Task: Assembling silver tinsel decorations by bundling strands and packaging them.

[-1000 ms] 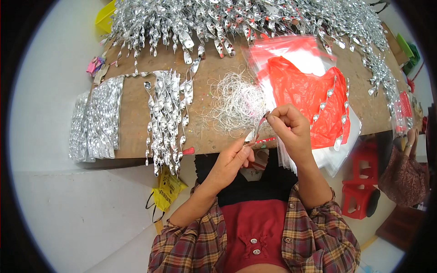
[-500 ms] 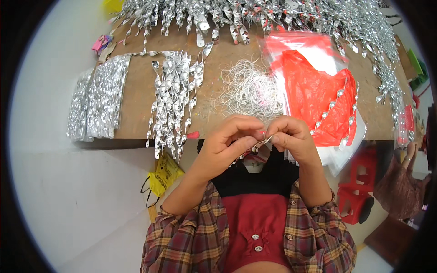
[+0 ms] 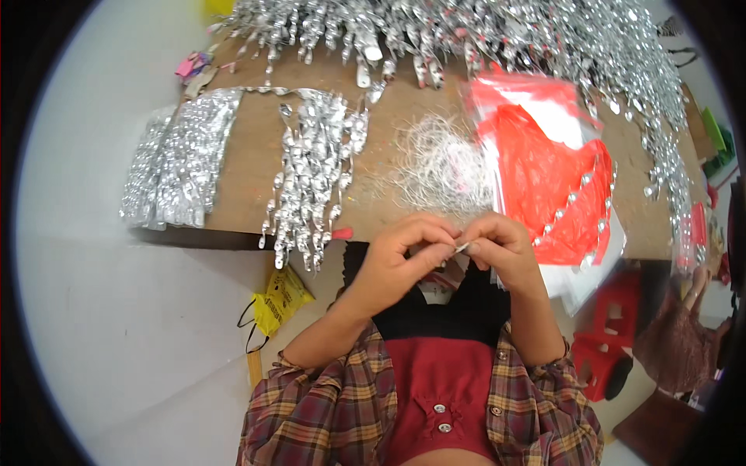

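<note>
Close together at the table's near edge, my left hand [image 3: 410,252] and my right hand [image 3: 501,248] pinch a small, thin whitish piece [image 3: 461,248] between thumbs and forefingers. It may be string, but most of it is hidden by the fingertips. Just beyond my hands lies a loose tangle of white string [image 3: 443,159]. To the left, a bunch of twisted silver foil strips [image 3: 315,175] hangs partly over the table edge. On the right, a red plastic bag [image 3: 544,182] lies on clear bags, with twisted silver strips [image 3: 571,202] on top.
More silver strips [image 3: 183,159] lie bundled at the table's left end. A large heap of silver strips [image 3: 544,35] covers the far side. Below the table are a yellow bag [image 3: 281,299] at left and a red stool [image 3: 602,349] at right. Another person's hand [image 3: 696,287] shows at far right.
The view has shifted slightly, so the table sits a bit lower and further right in it. Both hands stay pinched together, with small finger movements around the whitish piece.
</note>
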